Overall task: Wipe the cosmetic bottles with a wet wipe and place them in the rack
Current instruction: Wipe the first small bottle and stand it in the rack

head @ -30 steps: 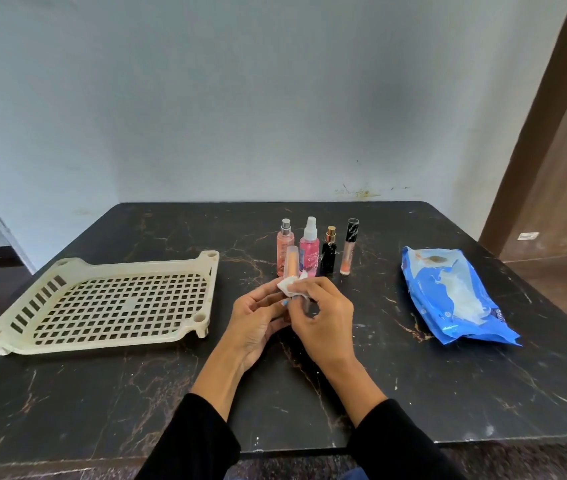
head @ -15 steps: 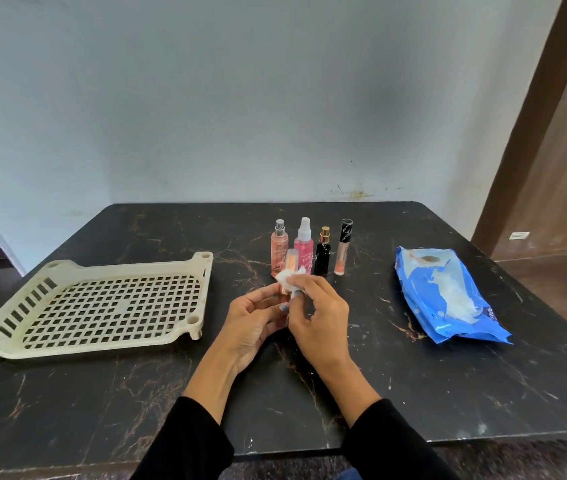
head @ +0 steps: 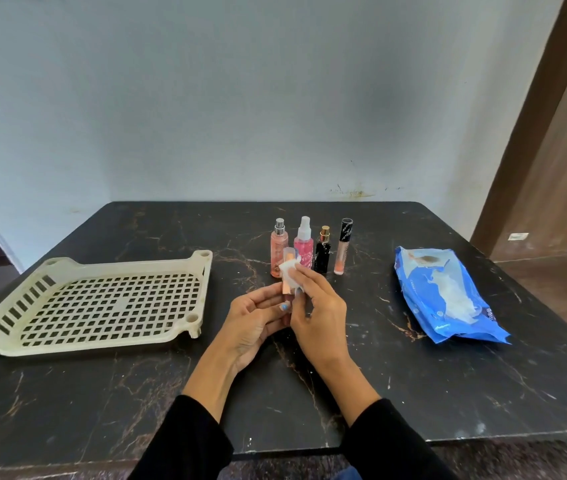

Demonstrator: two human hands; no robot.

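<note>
My left hand [head: 254,320] grips the lower part of a slim peach cosmetic bottle [head: 287,287] with a clear cap, held upright above the table. My right hand [head: 316,306] presses a small white wet wipe [head: 289,270] against the bottle's upper part. Behind my hands stand a peach spray bottle [head: 278,245], a pink spray bottle [head: 303,242], a black bottle with a gold cap [head: 323,249] and a lip gloss tube with a black cap [head: 343,245]. The cream plastic rack [head: 202,292] lies to the left with nothing in it.
A blue pack of wet wipes [head: 448,296] lies on the right of the dark marble table [head: 102,393]. A pale wall stands behind the table, and a brown door frame [head: 531,133] rises at the right.
The wipe has slid a little up the bottle between my right fingers. Both hands stay in about the same spot.
</note>
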